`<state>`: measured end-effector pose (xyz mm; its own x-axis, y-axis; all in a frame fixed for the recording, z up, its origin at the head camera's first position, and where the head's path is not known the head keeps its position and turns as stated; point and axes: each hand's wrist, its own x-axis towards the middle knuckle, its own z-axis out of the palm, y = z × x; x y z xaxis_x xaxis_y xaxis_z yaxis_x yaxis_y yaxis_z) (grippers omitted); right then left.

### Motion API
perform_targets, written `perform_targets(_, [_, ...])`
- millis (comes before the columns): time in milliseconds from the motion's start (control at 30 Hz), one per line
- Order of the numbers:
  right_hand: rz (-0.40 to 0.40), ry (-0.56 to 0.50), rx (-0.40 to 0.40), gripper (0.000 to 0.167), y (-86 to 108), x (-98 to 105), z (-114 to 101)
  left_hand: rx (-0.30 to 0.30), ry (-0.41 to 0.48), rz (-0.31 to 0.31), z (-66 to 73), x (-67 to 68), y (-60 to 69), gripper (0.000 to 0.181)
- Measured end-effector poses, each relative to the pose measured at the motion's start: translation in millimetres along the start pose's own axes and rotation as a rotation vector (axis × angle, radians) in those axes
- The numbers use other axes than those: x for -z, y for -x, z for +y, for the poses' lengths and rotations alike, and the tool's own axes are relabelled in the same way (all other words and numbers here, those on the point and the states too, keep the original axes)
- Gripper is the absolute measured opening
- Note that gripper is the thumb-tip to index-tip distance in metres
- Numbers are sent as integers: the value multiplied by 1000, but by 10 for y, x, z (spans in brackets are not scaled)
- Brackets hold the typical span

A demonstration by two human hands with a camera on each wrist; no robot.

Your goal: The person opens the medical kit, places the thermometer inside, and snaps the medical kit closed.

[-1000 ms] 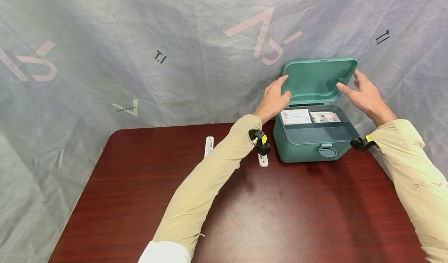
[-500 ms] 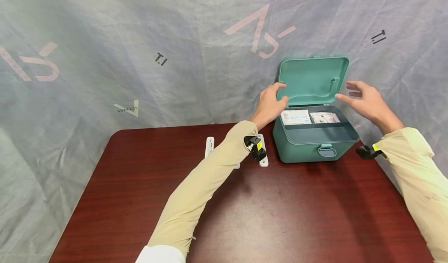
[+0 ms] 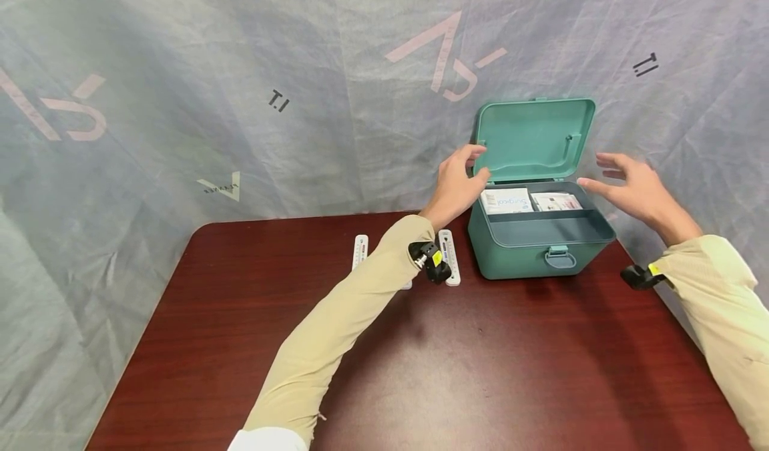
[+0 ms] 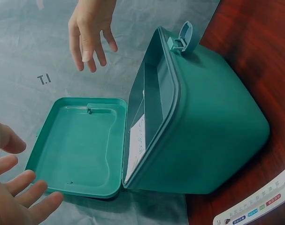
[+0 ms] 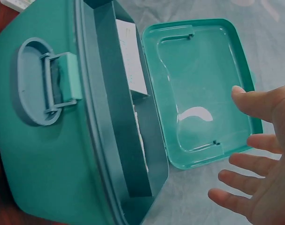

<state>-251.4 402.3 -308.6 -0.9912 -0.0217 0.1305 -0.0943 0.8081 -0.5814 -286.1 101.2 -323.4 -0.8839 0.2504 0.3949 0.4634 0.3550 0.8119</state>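
from the head view, the green box (image 3: 517, 262) sits toward the back right of the table (image 3: 240, 317), its latch (image 3: 560, 259) facing the person, presumably so the lid (image 3: 535, 137) can swing away and leave the inside in reach. a packet printed "surgical" (image 3: 506, 201) and another packet (image 3: 555, 201) lie behind the divider (image 3: 543, 216), which seems meant to keep them together. the left hand (image 3: 453, 185) holds nothing, thumb and fingers loosely parted by the lid's left edge (touching or not, i can't tell from here). the right hand (image 3: 643, 192) is parted much the same, apart from the lid's right side.

from the left wrist, that hand's fingers are spread; a white marked strip (image 4: 255, 204) lies on the table beside the box.

from the right wrist, the thumb stands well off the spread fingers, gripping nothing.
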Motion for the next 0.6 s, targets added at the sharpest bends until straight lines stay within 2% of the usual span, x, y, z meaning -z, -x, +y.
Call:
perform_targets(467, [-22, 25, 4, 84, 136, -23, 115, -19, 61, 57, -17, 38, 175, 35])
perform_targets(600, [-44, 26, -6, 84, 182, -33, 174, -25, 70, 48, -34, 7, 258, 36])
